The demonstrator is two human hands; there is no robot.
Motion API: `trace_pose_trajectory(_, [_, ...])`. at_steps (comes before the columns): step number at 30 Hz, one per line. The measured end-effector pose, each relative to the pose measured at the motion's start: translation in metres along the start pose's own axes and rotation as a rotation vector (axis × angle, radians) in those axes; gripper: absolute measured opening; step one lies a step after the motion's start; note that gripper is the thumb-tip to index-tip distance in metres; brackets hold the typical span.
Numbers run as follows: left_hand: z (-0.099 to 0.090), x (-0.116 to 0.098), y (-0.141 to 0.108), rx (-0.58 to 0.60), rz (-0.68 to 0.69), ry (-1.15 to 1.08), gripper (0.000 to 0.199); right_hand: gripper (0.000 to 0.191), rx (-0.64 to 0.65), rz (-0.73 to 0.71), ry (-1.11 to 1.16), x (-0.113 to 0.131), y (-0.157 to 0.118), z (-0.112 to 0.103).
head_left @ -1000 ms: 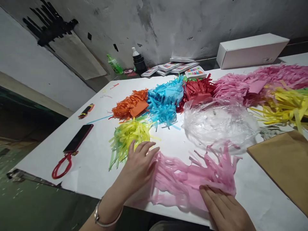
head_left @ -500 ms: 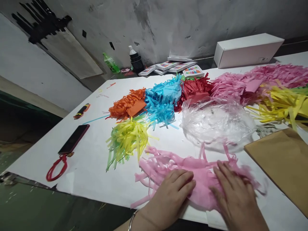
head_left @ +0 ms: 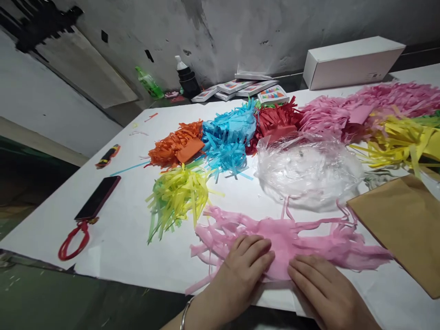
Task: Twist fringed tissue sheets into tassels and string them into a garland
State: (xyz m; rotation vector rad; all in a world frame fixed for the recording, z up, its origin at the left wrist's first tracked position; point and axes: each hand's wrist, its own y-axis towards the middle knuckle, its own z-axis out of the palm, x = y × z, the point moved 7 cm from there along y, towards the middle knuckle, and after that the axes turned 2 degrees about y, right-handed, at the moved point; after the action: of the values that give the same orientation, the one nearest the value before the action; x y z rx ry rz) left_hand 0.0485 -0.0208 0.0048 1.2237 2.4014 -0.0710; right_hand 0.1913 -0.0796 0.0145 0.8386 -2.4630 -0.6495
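Observation:
A pink tissue-paper tassel [head_left: 280,238], a plain middle with cut strips on both sides, lies spread on the white-covered table. My left hand [head_left: 240,272] has its fingers curled over the left part of the plain middle, thumb hidden. At the near right corner of that middle, my right hand [head_left: 323,284] holds the paper's edge with its fingers together; its thumb is hidden too. Just beyond the tassel lies a crumpled clear plastic bag [head_left: 309,174] with white contents. A yellow and green tassel [head_left: 180,195] rests to the upper left.
Orange [head_left: 178,144], blue [head_left: 228,137], red [head_left: 278,121] and pink [head_left: 343,114] tassel bundles line the back. A brown paper envelope [head_left: 398,224] and yellow strips [head_left: 392,142] lie right. At left are a phone [head_left: 98,197] and a cutter [head_left: 107,156]; a white box [head_left: 354,62] stands behind.
My right hand has moved off the right-hand strips to the near edge of the plain middle. Those strips now lie stretched out to the right. The left hand stays on the paper.

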Motion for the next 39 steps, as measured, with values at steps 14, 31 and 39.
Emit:
trace_pose_trajectory(14, [-0.015, 0.005, -0.004, -0.038, -0.059, -0.219, 0.013, 0.019, 0.068, 0.157, 0.150, -0.016, 0.001, 0.002])
trace_pose_trajectory(31, [-0.013, 0.005, -0.003, -0.061, -0.110, -0.049, 0.014, 0.030, -0.046, 0.189, 0.050, -0.011, 0.013, 0.008])
trace_pose_trajectory(39, [-0.007, 0.021, 0.015, 0.025, -0.349, -0.055, 0.019, 0.022, 0.130, 0.436, 0.055, -0.047, 0.011, 0.012])
